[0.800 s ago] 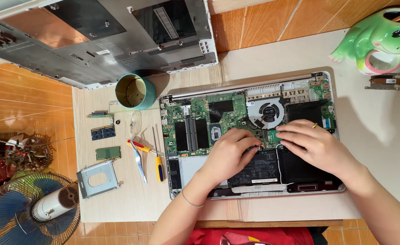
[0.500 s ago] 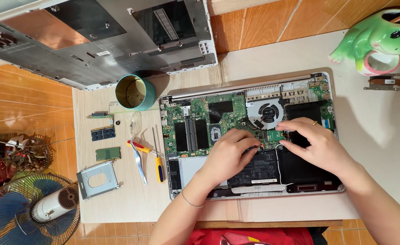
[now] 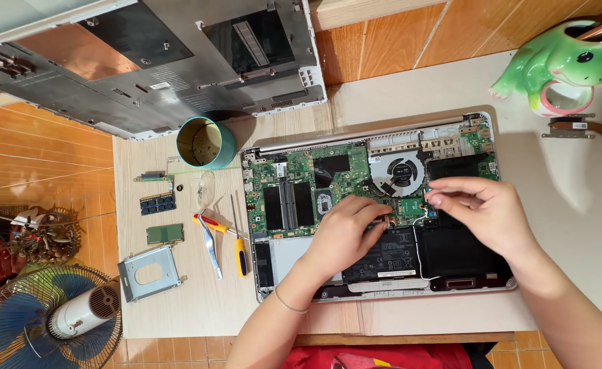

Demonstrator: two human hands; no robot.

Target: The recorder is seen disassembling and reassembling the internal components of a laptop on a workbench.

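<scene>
Two bare hands work inside an opened laptop (image 3: 383, 205) lying bottom-up on the pale tabletop (image 3: 574, 239), its green board, round fan and black battery exposed. Left forearm comes up from the lower edge, thin bracelet at the wrist; left hand (image 3: 345, 232) lies palm down over the battery's top edge, fingers curled onto a small green card (image 3: 405, 205) in the middle of the board, its grip pressed down on the card rather than closed round anything. Right forearm enters from the lower right corner; right hand (image 3: 482, 212) hovers over the black bay right of the card, thumb and forefinger pinched together at the card's right edge, where thin wires run. What sits in that pinch is too small to tell.

Around, largest first: grey bottom cover (image 3: 151, 61) lies upturned at top left, partly off the tabletop. Fan with blue blades (image 3: 41, 321) stands on the floor at lower left. Green frog-shaped mug (image 3: 561, 65) sits at top right, well apart from the hands. Teal tin (image 3: 207, 142) stands just beside the laptop's upper left corner. Metal drive bracket (image 3: 149, 272), yellow screwdriver (image 3: 238, 246), tweezers (image 3: 210, 246) and two memory sticks (image 3: 159, 203) lie left of the laptop, clear of both hands.
</scene>
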